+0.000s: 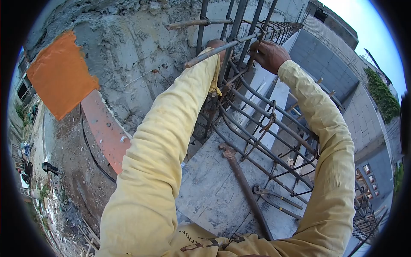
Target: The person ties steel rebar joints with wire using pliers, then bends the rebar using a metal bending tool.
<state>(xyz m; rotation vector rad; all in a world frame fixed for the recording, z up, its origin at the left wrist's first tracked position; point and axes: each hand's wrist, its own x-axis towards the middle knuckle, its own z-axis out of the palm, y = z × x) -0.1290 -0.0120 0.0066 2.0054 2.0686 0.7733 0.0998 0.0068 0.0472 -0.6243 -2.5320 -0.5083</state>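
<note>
My right hand is at the upright steel bars, its fingers closed in a pinch by a horizontal rebar; whatever lies between the fingertips is too small to make out. Behind the upright rebar only a little of my left hand shows, and its fingers are hidden. Below both hands a cage of tied rebar runs down to the right. On the boards beneath it lie a long rusty bar with a hooked, wrench-like head and a pair of pincers.
A rough concrete wall rises on the left, beside an orange sheet and a reddish plank. A black cable hangs over the dirt ground far below. Grey block walls stand at the right.
</note>
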